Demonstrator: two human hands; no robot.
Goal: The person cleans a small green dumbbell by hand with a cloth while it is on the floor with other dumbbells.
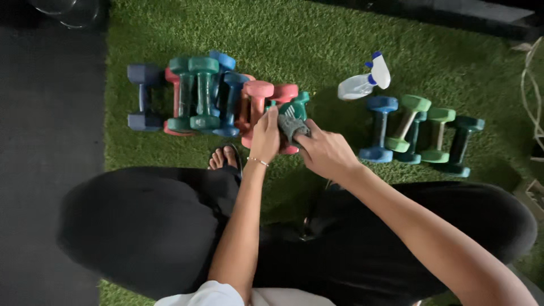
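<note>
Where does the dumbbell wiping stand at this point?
Which are done cannot be told: one group of dumbbells sits left, another group right beside a spray bottle. In hand: the left hand steadies a teal dumbbell while the right hand rubs it with a grey cloth.

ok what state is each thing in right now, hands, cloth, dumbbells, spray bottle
left hand: fingers resting on the teal dumbbell
right hand: fingers closed on the grey cloth
grey cloth: bunched, pressed against the teal dumbbell
teal dumbbell: on the turf, partly covered by hands and cloth
left dumbbell group: lying packed together, some stacked
right dumbbell row: lying side by side
spray bottle: lying on its side
</note>
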